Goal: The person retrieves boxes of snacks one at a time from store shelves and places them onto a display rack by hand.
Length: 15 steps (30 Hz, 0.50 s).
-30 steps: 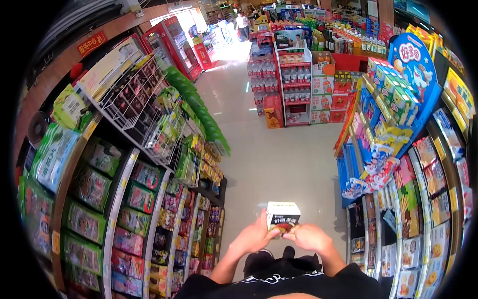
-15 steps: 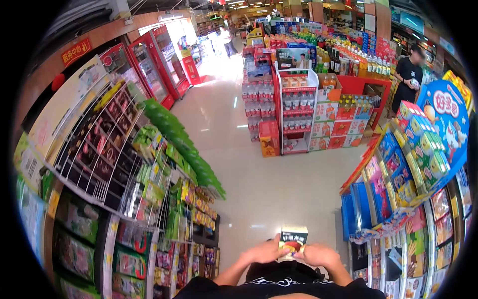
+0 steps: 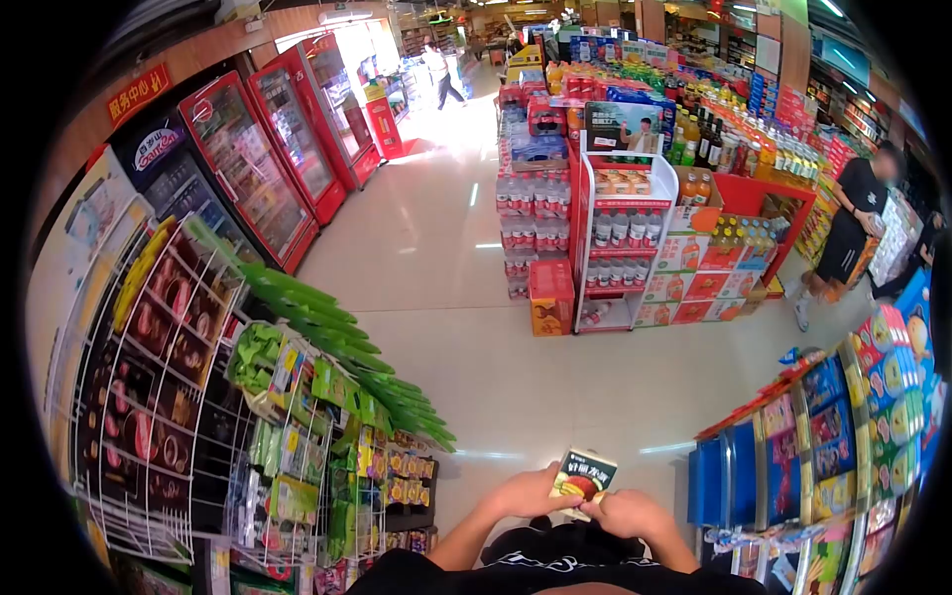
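My left hand (image 3: 526, 493) and right hand (image 3: 629, 514) both grip a printed box (image 3: 583, 476) in front of me; its contents I can't make out. Ahead, a red-and-white rack (image 3: 629, 204) holds bottles (image 3: 619, 234).

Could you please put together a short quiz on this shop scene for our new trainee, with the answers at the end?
1. True or false: the left hand and the right hand both touch the small printed carton.
2. Multiple choice: what is the main colour of the camera wearer's shirt? A) white B) black C) yellow
3. Fill in the blank: the middle shelves of the white-framed display rack hold rows of ____.

Key:
1. True; each hand has a grip on it.
2. B) black; it also bears white lettering.
3. bottles
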Available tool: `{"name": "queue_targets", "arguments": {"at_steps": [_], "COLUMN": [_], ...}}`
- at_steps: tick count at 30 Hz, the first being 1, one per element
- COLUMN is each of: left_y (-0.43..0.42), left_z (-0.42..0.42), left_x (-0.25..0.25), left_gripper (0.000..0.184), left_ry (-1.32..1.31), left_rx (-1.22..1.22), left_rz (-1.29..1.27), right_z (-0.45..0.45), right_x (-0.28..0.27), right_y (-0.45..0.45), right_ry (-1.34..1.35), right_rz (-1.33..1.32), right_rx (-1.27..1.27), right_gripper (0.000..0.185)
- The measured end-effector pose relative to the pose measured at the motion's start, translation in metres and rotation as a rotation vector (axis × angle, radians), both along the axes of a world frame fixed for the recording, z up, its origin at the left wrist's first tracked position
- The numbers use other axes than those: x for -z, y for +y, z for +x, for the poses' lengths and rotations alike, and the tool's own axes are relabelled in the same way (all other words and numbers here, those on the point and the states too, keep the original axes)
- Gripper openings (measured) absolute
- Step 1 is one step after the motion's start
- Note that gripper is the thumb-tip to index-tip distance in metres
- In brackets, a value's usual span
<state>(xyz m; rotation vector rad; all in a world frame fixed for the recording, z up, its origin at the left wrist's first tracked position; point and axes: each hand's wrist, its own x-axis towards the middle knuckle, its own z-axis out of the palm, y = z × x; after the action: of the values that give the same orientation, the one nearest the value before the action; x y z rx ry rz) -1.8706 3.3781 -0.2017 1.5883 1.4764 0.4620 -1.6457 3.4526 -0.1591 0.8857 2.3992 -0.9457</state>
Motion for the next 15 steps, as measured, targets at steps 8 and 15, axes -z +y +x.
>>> {"name": "queue_targets", "arguments": {"at_steps": [8,15], "left_y": [0.111,0.255], "left_z": [-0.061,-0.117], "left_x": [0.01,-0.008], "left_gripper": [0.105,0.087], "left_ry": [0.189,0.013], "left_rx": [-0.135,-0.266], "left_rz": [-0.133,0.078], "right_z": [-0.083,-0.135], "right_x": [-0.002,-0.023], "right_y": [0.153,0.314], "right_ry": [-0.07,0.199], "right_rz": [-0.021,0.204], "right_rx": [-0.227,-0.3], "right_gripper": [0.06,0.045]}}
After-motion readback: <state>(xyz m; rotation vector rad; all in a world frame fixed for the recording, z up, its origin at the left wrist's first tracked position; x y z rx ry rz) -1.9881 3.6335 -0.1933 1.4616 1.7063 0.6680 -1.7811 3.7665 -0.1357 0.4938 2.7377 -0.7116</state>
